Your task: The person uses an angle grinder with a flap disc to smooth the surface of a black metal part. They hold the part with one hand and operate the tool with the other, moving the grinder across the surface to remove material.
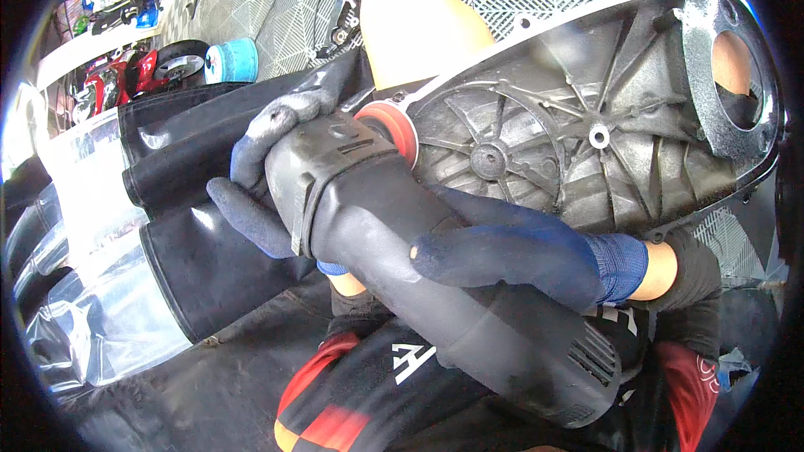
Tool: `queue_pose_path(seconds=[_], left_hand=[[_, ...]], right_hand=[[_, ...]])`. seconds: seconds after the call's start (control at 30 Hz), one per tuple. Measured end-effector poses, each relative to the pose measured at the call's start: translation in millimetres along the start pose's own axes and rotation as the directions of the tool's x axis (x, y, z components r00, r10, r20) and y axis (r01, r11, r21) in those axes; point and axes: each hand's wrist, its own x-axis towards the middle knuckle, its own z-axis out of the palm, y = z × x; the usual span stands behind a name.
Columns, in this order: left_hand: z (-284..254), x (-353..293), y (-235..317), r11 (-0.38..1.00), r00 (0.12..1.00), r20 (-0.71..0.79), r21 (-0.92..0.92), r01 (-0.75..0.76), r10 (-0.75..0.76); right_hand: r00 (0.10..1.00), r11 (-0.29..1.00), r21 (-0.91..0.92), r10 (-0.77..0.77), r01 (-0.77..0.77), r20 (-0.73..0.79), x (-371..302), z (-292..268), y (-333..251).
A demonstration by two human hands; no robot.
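A black angle polisher (377, 218) lies diagonally across the view, held in both gloved hands. My left hand (280, 130), in a grey-blue glove, is closed round its head, with the thumb apart on the near side. My right hand (519, 251), in a dark blue glove, wraps the middle of its body. The red round pad (392, 130) at the tool's head sits against or very close to the left end of a long cast-metal engine cover (620, 117). Ribs and bosses show on the cover's face, and its right end has a large round hole. The right fingertips are partly hidden.
Beyond the cover rises a pale rounded form (419, 25), perhaps a bare knee. A black metal part (345, 12) lies on the grey lattice floor (285, 8). Further left are a blue tub (231, 61) and a red motorcycle (126, 84). Black sheeting with clear plastic (109, 326) spreads at left.
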Motion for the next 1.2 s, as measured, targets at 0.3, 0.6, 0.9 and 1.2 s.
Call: queue_pose_path(seconds=[0.3, 0.6, 0.9, 1.2], left_hand=[[3.8, 1.1, 1.9, 0.998, 0.984, -0.168, -0.041, 0.054, -0.060], [11.2, 3.5, -6.6, 0.992, 0.999, 0.032, -0.124, -0.003, 0.007], [9.1, -3.0, -4.6, 0.997, 0.994, 0.087, -0.030, -0.067, 0.070], [9.3, -8.2, -0.9, 0.998, 0.998, 0.029, 0.028, -0.048, 0.047]], right_hand=[[0.999, 0.998, -0.056, 0.035, -0.037, -0.024, 1.7, 0.4, -4.7], [0.998, 1.000, -0.017, 0.004, -0.003, 0.065, -13.5, -0.1, -20.8], [1.000, 0.997, -0.076, 0.021, -0.021, -0.003, -6.3, -7.7, 2.6], [0.997, 0.998, -0.026, 0.063, -0.062, 0.053, -10.4, -10.4, 2.7]])
